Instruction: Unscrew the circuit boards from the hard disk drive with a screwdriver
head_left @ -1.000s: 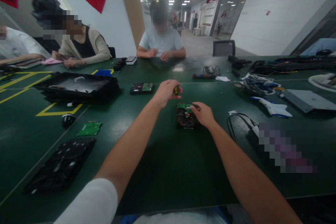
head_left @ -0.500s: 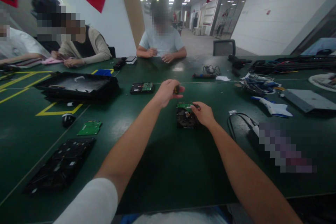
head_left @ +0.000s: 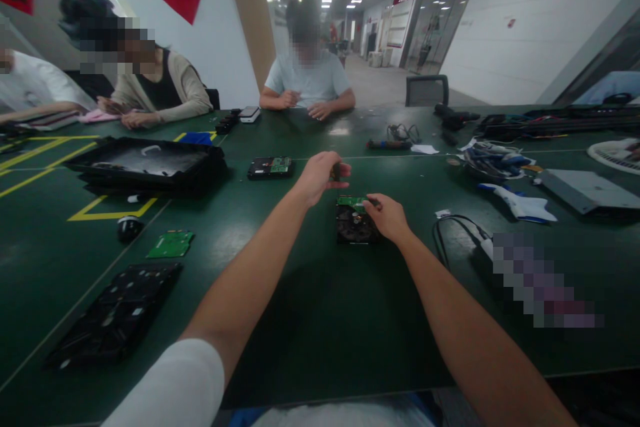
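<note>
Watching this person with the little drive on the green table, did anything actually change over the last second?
Very little. The left hand has shifted a touch to the right above the hard drive, its grip closed on a small dark tool throughout. The right hand stayed on the drive's right edge. The drive, the loose green circuit board and the black tray have not moved.
</note>
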Tool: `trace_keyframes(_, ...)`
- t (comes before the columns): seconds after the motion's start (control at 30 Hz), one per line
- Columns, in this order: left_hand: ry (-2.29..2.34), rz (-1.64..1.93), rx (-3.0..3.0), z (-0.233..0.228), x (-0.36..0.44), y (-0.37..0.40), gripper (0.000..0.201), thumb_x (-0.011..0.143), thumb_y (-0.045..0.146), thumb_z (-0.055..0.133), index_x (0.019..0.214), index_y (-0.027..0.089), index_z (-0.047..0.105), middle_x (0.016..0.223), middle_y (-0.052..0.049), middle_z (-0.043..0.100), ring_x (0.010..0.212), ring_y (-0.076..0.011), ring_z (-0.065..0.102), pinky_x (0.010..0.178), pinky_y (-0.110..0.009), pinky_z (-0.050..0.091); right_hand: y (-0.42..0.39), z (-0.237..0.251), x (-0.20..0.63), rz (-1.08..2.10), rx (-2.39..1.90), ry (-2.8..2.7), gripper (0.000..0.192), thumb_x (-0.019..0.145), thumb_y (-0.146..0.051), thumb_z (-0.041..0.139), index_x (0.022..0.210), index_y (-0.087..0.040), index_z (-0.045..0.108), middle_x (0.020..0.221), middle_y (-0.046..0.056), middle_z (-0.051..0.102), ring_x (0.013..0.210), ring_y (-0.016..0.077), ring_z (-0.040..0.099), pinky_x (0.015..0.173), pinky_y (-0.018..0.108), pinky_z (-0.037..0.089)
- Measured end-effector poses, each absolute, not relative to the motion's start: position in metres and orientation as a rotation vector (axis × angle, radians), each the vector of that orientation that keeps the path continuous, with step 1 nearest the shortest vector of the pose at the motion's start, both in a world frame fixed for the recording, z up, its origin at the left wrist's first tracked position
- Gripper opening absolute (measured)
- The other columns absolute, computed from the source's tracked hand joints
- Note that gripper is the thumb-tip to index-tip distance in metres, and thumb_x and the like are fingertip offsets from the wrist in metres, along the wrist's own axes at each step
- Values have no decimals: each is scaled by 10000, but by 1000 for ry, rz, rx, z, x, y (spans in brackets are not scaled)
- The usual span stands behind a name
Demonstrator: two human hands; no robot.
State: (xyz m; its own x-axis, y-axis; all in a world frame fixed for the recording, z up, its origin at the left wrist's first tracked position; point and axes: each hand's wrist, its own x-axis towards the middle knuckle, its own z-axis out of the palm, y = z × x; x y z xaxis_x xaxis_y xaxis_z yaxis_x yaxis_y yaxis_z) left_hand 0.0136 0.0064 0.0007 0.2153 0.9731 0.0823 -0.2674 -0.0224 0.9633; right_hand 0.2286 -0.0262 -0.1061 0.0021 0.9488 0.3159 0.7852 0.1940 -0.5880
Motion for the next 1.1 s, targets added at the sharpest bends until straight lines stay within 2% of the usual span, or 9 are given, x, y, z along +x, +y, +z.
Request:
trace_keyframes(0.17, 982, 1274, 1241, -2, 13, 11, 171, 834, 331, 681, 871, 181, 608, 832, -52, 641, 735, -157, 628, 591, -258, 573, -27, -106, 228, 319, -1639, -1807, 370, 974, -426, 578, 1221, -194, 727, 1053, 82, 761, 820, 199, 677, 827, 344, 525)
trace_keyframes(0.27, 1041, 1308, 1279, -3, 13, 13, 178, 830, 344, 690, 854, 183, 619, 807, -35, 598, 704, -146, 594, 544, -235, 550, -27, -107, 228, 308, -1630, -1807, 365, 974, -424, 578, 1217, -197, 728, 1069, 83, 760, 820, 198, 674, 818, 343, 525)
trace_keyframes(0.53, 939, 1239, 1248, 0, 14, 7, 171, 835, 350, 651, 893, 191, 625, 816, -63, 690, 738, -183, 672, 589, -277, 572, -29, -105, 228, 309, -1612, -1814, 367, 976, -418, 572, 1218, -187, 725, 1070, 88, 761, 822, 202, 685, 825, 346, 530)
trace_keyframes(0.77, 853, 1182, 1084, -5, 15, 10, 256, 834, 414, 631, 919, 176, 594, 863, -106, 739, 785, -212, 727, 629, -293, 576, -28, -107, 229, 301, -1609, -1823, 362, 978, -431, 570, 1219, -209, 723, 1081, 79, 760, 840, 200, 687, 839, 351, 531)
trace_keyframes(0.93, 824, 1204, 1141, -4, 14, 11, 202, 801, 359, 658, 875, 178, 607, 834, -74, 693, 767, -193, 686, 632, -305, 586, -26, -108, 230, 307, -1617, -1820, 375, 978, -436, 574, 1231, -203, 723, 1109, 88, 757, 850, 201, 691, 846, 354, 534)
trace_keyframes(1.1, 939, 1283, 1158, -3, 12, 13, 184, 790, 349, 610, 763, 174, 661, 752, -53, 627, 700, -165, 602, 576, -265, 550, -25, -109, 229, 320, -1629, -1813, 392, 973, -453, 584, 1231, -197, 731, 1145, 95, 758, 868, 206, 695, 874, 367, 541)
